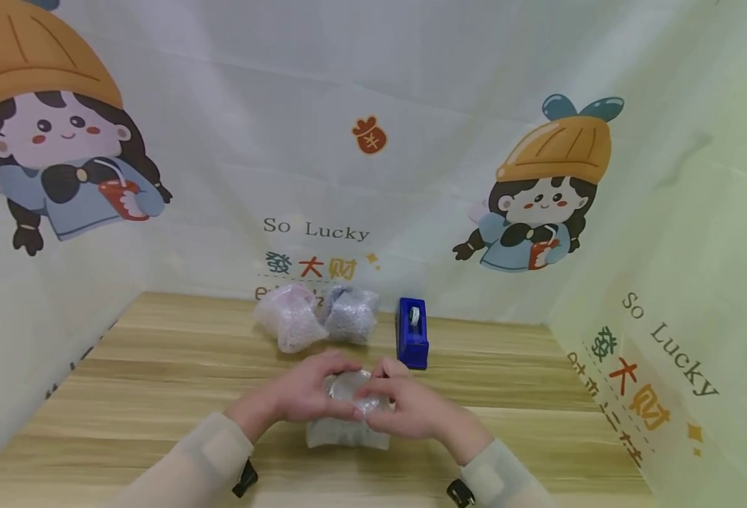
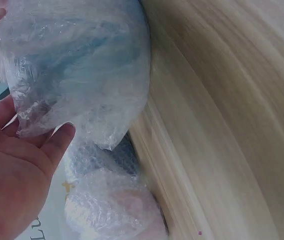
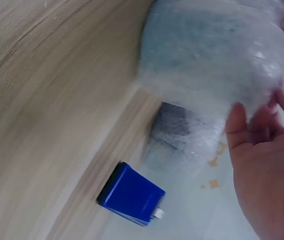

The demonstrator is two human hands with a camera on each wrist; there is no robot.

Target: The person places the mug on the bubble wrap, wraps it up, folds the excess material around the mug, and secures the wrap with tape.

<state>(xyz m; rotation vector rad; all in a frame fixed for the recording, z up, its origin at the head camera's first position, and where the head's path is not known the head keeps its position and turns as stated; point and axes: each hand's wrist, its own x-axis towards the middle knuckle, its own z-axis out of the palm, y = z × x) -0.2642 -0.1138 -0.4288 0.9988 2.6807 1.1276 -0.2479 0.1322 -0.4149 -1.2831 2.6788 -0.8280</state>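
Note:
Between the hands, near the front of the wooden table, stands a bundle of clear bubble wrap [image 1: 348, 432] around something whose kind I cannot make out. Both wrist views show a pale blue tint through the wrap. At the bundle's upper left edge, my left hand [image 1: 306, 389] pinches the wrap between thumb and fingers. From the right, my right hand [image 1: 405, 403] pinches the wrap's upper edge with thumb and fingertips. The two hands nearly meet over the bundle's top.
Behind the hands stand two more bubble-wrapped bundles, a pinkish one [image 1: 289, 317] and a darker one [image 1: 350, 315]. Right of them is a blue tape dispenser [image 1: 413, 335] with a small roll. A printed cloth [image 1: 424, 63] hangs behind the table [image 1: 506, 381] and along its sides.

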